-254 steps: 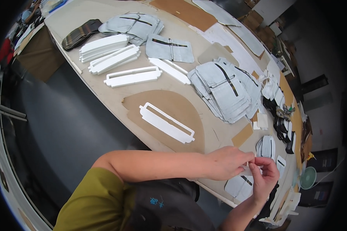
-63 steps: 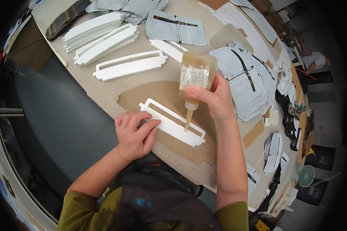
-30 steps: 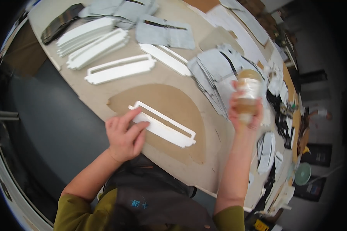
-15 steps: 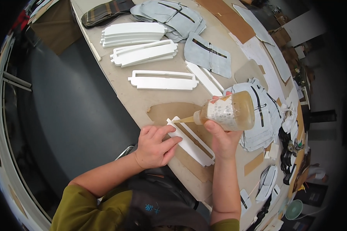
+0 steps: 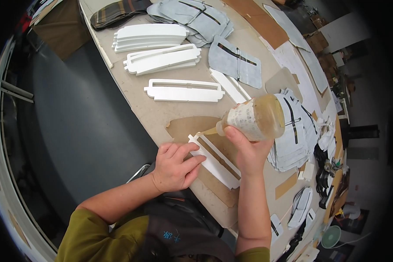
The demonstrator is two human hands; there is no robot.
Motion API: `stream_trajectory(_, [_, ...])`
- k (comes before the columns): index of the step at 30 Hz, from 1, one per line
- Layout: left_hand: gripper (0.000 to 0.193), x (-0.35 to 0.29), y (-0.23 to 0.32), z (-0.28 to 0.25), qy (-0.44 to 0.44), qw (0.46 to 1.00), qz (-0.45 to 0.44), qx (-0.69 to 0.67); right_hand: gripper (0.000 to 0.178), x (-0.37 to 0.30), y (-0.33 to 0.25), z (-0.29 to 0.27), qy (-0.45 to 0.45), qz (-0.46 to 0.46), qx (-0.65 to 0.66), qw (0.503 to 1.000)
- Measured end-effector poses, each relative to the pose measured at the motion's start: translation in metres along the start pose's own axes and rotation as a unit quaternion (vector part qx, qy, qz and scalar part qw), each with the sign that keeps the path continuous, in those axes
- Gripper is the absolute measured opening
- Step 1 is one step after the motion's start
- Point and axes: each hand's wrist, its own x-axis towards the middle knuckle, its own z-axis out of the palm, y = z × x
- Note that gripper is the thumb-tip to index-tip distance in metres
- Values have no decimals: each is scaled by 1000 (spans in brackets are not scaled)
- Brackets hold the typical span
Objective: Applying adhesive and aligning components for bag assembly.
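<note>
Beige covers the broad worktable (image 5: 183,109), whose edge slants past a dark grey floor (image 5: 83,122) on the person's left. Beyond that floor hangs a brown cloth (image 5: 59,32); across the table, on the right, the room dims toward cardboard boxes (image 5: 317,42) and a round pale-green object (image 5: 331,236).

Near the person, a brown sheet (image 5: 183,125) lies on the tabletop, and on it sits a slotted white frame (image 5: 216,168), set slantwise. The left hand (image 5: 174,166) has thumb and forefinger apart, their tips laid on the frame's near end, the other fingers bent. The right hand (image 5: 251,153) is wrapped round a cloudy amber bottle (image 5: 253,118), tipped so its nozzle points at that same end; whether the tip touches, I can't tell.

Further up are two stacks of white frames (image 5: 150,37), a single white frame (image 5: 183,92), some plaid pieces (image 5: 120,13) and a heap of grey panels (image 5: 194,17). Another grey pile (image 5: 286,144) stands to the right, partly blocked from view by the bottle, while the right hand and forearm hide some of the brown sheet.
</note>
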Motion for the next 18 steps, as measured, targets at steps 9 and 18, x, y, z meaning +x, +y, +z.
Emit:
stream_trajectory(9, [28, 1, 0, -1, 3, 1000, 2, -3, 40, 12, -4, -1, 12, 50, 23, 998])
stream_trajectory(18, [29, 1, 0, -1, -5, 1000, 2, 5, 43, 14, -2, -13, -1, 69, 9, 998])
